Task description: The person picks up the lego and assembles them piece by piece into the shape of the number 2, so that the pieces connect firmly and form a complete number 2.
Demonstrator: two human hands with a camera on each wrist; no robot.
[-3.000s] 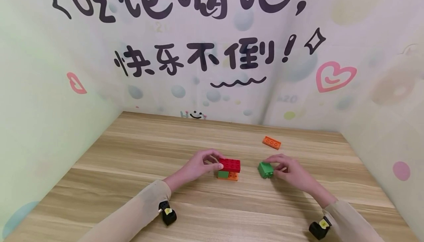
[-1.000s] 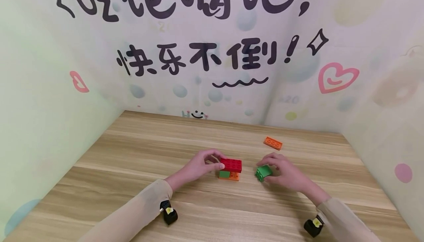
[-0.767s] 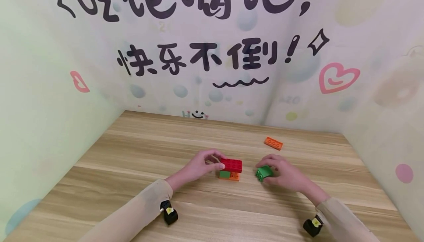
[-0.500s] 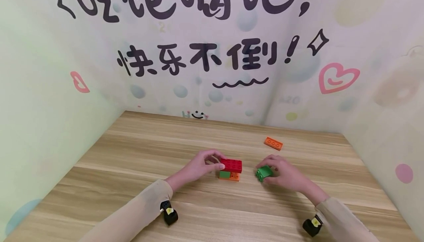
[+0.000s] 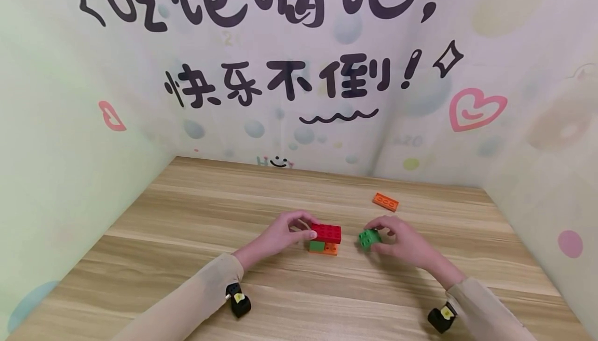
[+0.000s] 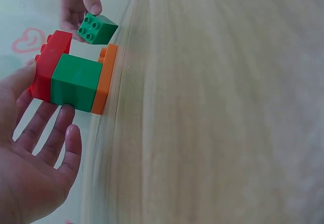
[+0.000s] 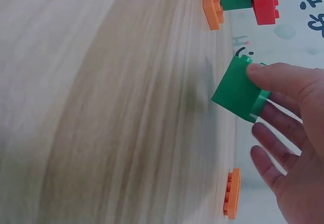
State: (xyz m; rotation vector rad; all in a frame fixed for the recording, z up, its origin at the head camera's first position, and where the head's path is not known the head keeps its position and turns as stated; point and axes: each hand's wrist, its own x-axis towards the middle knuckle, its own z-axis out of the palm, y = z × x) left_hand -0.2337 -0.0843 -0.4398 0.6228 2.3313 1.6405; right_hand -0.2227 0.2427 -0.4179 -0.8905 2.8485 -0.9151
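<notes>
Black lettering (image 5: pixel 319 11) on the backdrop (image 5: pixel 261 112) is cut off along the head view's top edge. On the wooden table (image 5: pixel 303 294) I see the left hand (image 5: pixel 280 231) pinching a red brick (image 5: pixel 329 233) atop a green block (image 5: pixel 316 246) and orange base (image 5: pixel 331 250), fingertips partly hidden, the brick's long axis running left to right. Just apart, rightward, the right hand (image 5: pixel 405 242) pinches a green brick (image 5: pixel 368 238), studs facing leftward.

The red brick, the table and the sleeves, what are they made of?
Red brick: probably hard plastic, smooth and a bit shiny, with neat round studs.
Table: looks like smooth wood, with streaky brown grain, but that could be a printed coating.
Sleeves: probably soft, dull cloth, since they wrap the arms.
</notes>
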